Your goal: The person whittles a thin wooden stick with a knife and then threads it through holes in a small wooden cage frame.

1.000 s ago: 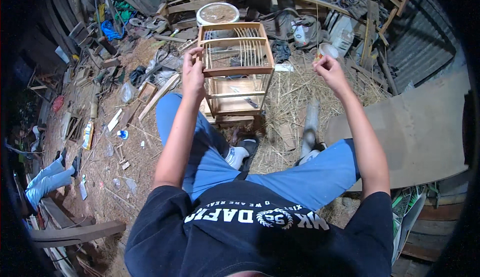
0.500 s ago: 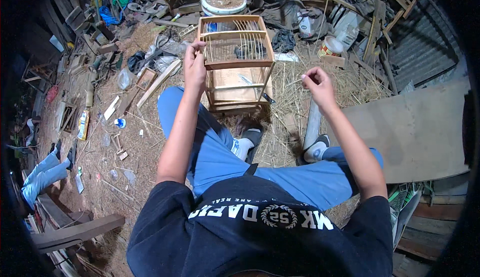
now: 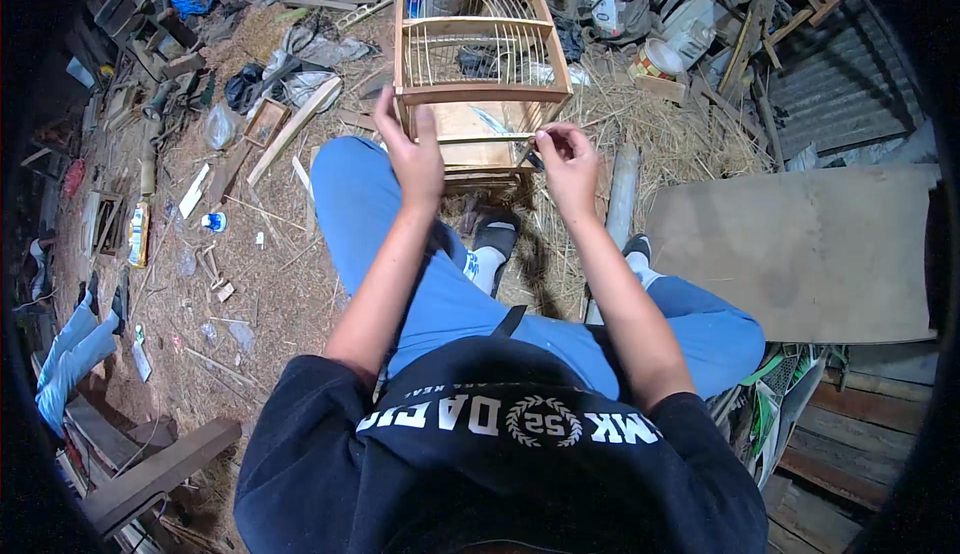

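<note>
To my left, a long pale wooden plank lies on the littered ground, well clear of my elbow. My left hand is unclenched, thumb apart from fingers, by the left front corner of the open, box-shaped cage of light brown wood with thin pale rods; whether it touches the corner, I cannot tell. I'd judge that a light palm there would steady the cage without bending its thin rods. The cage stands upright in front of my knees. A slim yellowish strip crosses its front below the thicker top rail; loose piece or fixed bar, I cannot tell. Behind it, a narrow pale blade lies near my fingers, so best to keep knuckles off its edge. My right hand has thumb and forefinger pinched on the strip's right end; a gentle grip near the tip should keep it level and unsplit. Farther right, a broad flat brown sheet leaves my elbow room.
</note>
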Demonstrator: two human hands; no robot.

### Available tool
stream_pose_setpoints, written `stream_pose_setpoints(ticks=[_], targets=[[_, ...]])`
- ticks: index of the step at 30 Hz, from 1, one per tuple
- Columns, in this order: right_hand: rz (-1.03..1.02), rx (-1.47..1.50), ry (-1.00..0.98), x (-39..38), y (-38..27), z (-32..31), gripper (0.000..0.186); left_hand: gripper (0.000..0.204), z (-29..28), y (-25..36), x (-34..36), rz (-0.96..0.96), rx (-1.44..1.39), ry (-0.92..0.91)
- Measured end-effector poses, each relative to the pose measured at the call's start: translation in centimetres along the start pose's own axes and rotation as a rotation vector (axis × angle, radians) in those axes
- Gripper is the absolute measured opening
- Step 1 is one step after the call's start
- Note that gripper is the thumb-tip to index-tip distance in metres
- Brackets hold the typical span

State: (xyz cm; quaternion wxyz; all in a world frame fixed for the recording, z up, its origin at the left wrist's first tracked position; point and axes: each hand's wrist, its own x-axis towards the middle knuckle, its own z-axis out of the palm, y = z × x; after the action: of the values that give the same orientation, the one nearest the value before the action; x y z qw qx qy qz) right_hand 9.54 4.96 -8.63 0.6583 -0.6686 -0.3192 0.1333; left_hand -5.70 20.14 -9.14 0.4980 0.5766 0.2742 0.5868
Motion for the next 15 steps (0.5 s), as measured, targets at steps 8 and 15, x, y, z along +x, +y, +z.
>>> stream_pose_setpoints(ticks=[8, 15], targets=[[-0.149, -0.114, 0.077, 0.1, 0.6, 1.2, 0.007, 0.062, 2.0, -2.5, -10.1, -0.389, 0.048, 0.135], [-0.130, -0.131, 0.147, 0.4, 1.0, 0.9, 0.006, 0.036, 4.8, -4.1, -5.0, -0.994, -0.531, -0.081]])
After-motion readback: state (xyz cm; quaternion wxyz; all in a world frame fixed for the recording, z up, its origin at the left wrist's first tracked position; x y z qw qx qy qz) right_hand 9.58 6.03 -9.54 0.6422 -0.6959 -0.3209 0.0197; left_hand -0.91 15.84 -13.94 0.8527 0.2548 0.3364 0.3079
